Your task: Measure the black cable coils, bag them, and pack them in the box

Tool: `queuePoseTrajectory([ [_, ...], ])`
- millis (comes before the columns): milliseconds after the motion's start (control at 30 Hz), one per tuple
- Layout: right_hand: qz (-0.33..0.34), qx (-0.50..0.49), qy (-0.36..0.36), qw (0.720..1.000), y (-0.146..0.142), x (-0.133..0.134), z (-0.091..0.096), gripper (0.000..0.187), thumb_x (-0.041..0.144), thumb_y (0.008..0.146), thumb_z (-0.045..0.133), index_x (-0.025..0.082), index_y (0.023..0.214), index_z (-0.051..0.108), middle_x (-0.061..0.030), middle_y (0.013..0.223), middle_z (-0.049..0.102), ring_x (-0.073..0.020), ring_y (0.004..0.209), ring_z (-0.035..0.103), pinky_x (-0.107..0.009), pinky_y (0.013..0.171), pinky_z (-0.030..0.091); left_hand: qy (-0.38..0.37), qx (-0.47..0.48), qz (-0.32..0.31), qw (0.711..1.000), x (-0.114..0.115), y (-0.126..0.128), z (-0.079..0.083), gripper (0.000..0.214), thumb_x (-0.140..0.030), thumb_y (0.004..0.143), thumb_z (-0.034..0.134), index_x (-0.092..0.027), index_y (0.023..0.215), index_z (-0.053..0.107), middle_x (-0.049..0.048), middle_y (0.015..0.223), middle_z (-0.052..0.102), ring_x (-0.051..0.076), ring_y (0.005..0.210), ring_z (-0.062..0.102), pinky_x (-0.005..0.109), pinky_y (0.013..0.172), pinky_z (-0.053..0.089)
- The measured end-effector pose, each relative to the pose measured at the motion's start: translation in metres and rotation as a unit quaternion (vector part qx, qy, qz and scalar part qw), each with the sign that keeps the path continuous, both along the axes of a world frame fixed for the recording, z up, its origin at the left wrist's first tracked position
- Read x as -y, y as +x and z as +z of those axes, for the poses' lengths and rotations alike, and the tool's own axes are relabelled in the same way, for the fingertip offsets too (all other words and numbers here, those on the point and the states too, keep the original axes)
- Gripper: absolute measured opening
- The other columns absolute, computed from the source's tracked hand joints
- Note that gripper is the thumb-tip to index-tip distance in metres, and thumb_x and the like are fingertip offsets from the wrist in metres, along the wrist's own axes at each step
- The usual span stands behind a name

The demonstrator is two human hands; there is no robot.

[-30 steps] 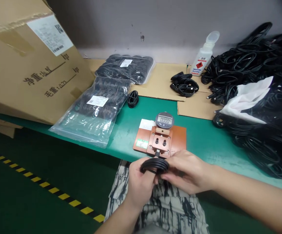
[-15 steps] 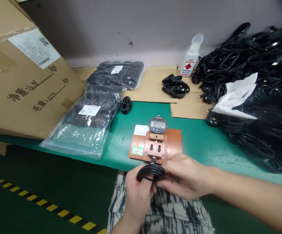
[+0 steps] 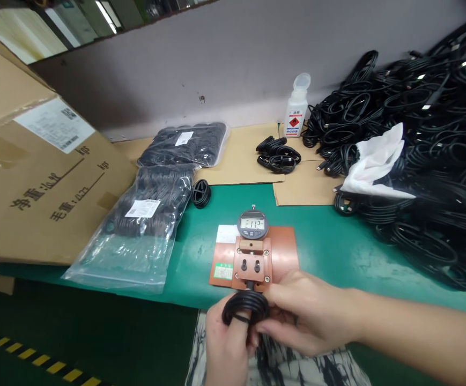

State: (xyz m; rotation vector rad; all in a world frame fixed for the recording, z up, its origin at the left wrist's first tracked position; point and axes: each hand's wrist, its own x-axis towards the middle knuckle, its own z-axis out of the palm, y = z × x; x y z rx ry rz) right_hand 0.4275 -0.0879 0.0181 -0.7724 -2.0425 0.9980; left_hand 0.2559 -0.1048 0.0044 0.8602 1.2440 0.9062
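A coiled black cable (image 3: 245,303) is held in front of a gauge fixture (image 3: 251,257) at the bench's near edge. My left hand (image 3: 228,338) grips the coil, its thumb through the loop. On the right side of the coil, my right hand (image 3: 301,311) pinches it with closed fingers. The cable's connector end (image 3: 251,285) points into the near side of the fixture; how deep it sits is hidden. A digital dial gauge (image 3: 252,224) with a lit number display is mounted on the fixture's far end.
Bagged cable coils (image 3: 144,214) and a large carton (image 3: 47,187) stand left. One loose coil (image 3: 201,193) lies beside the bags. Several coils (image 3: 279,155) rest on cardboard. A white bottle (image 3: 296,112), a white cloth (image 3: 373,166) and a big cable heap (image 3: 421,139) are right.
The gauge reading has changed, and the connector appears further into the fixture. Both hands still hold the coil. The camera view has tilted upward, so everything sits lower in the picture.
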Motion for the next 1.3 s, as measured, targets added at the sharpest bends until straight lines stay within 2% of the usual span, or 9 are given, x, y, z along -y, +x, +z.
queuePoseTrajectory([
  [300,-0.009,0.004,-0.003,1.0,0.0015,-0.0012,0.0024,0.014,0.027,0.088,0.052,0.015,0.083,0.058,-0.0013,0.058,0.064,-0.0108,0.046,0.058,-0.02,0.042,0.045,-0.006,-0.047,0.022,0.999,0.0005,0.0019,0.002,0.044,-0.049,0.074,0.067,-0.017,0.052,0.046,-0.0077,0.038,0.032,0.005,0.036,0.024,0.02,0.039,0.016],
  [600,-0.034,0.006,0.031,0.999,0.0011,-0.001,-0.0019,0.018,0.03,0.087,0.054,0.017,0.075,0.055,0.0016,0.053,0.058,-0.0114,0.044,0.054,-0.021,0.04,0.04,-0.022,-0.049,0.022,0.998,-0.001,0.0008,0.0003,0.048,-0.055,0.071,0.069,-0.018,0.051,0.044,-0.0074,0.037,0.033,0.005,0.034,0.024,0.02,0.038,0.016],
  [1300,-0.002,0.006,-0.008,1.0,0.0017,-0.0024,0.0025,0.013,0.026,0.088,0.052,0.015,0.086,0.059,-0.0031,0.062,0.067,-0.0112,0.049,0.06,-0.02,0.046,0.049,-0.003,-0.056,0.013,0.998,-0.0007,-0.0005,-0.0014,0.045,-0.051,0.073,0.067,-0.019,0.051,0.044,-0.0067,0.039,0.033,0.007,0.035,0.027,0.02,0.038,0.019],
])
